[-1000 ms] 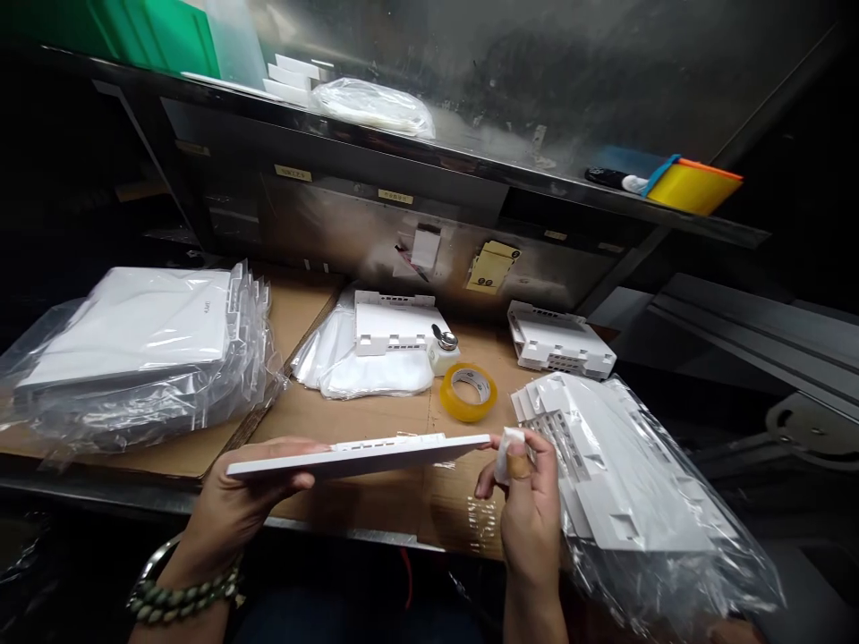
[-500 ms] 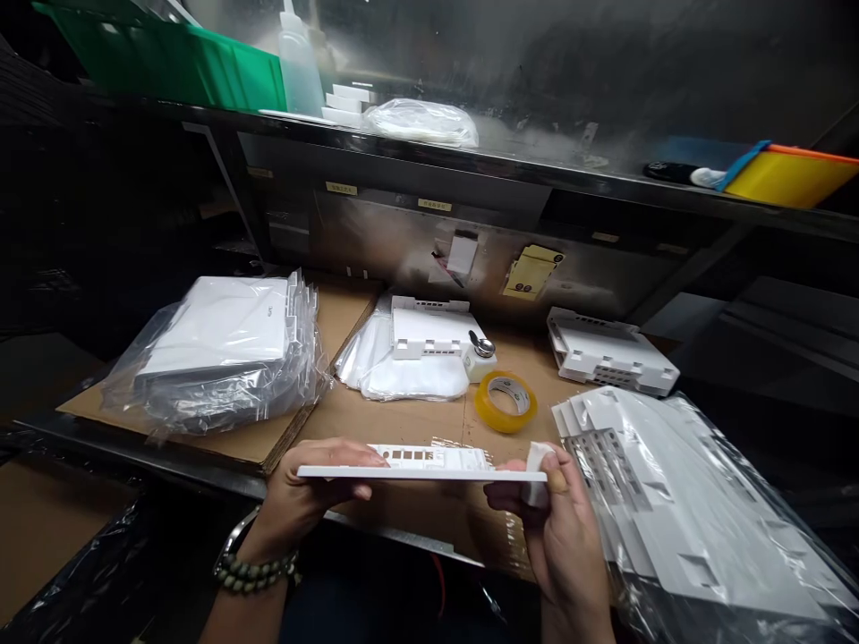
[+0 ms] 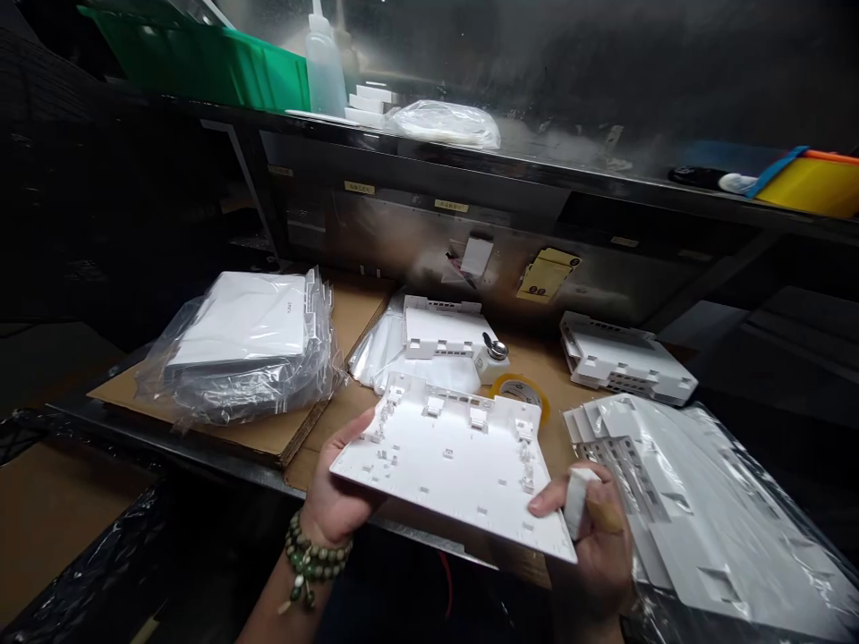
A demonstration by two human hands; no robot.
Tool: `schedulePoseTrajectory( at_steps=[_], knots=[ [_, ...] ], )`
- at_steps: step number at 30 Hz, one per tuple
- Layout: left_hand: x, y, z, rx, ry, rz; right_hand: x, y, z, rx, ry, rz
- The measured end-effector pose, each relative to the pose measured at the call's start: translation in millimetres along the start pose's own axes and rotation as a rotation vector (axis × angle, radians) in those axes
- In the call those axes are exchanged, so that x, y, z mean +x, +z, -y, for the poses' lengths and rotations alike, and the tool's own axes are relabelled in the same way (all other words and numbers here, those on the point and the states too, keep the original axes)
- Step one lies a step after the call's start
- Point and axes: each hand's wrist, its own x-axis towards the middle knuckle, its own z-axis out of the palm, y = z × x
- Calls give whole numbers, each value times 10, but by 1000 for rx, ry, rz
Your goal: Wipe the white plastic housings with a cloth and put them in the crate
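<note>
A white plastic cover (image 3: 456, 465) is held tilted above the front of the bench, its inner side with small clips facing up. My left hand (image 3: 342, 483) grips its left edge, with the thumb on top. My right hand (image 3: 591, 537) pinches its right corner with the thumb and also holds a small white block (image 3: 578, 501) between the fingers. Behind the cover, a roll of yellow tape (image 3: 542, 402) is partly hidden. A small white bottle with a metal top (image 3: 493, 365) stands beside a white housing (image 3: 443, 329) on clear bags.
Wrapped white covers (image 3: 242, 313) lie on cardboard at the left. Bagged white panels (image 3: 698, 501) fill the right, below stacked white housings (image 3: 624, 358). A shelf above carries a green bin (image 3: 201, 63), a squeeze bottle (image 3: 326, 72) and a yellow container (image 3: 809, 186).
The cover has turned from edge-on to showing its inner face, and now overlaps the tape roll. Both hands have shifted right in view while holding it. The camera view has moved slightly.
</note>
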Motion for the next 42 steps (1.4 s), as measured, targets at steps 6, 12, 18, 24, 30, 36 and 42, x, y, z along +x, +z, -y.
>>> schedulePoseTrajectory(
  at_steps=[6, 12, 18, 24, 30, 36, 42],
  knots=[
    [7, 113, -108, -35, -23, -26, 204, -257, -16, -302, -64, 170],
    [-54, 392, 13, -34, 216, -109, -107, 75, 120, -546, -434, 183],
    [-82, 518, 167, -34, 308, -135, -509, 713, 61, -531, -668, 625],
    [-130, 454, 151, -20, 320, -158, -531, 790, 34, -592, -757, 664],
    [-122, 450, 170, -21, 339, -157, -577, 817, 21, -600, -753, 648],
    [-195, 283, -164, -94, 224, -380, -266, 392, 67, -719, -657, 508],
    [-324, 87, -398, -176, 213, -513, 65, -109, 135, -808, -608, 117]
  ],
)
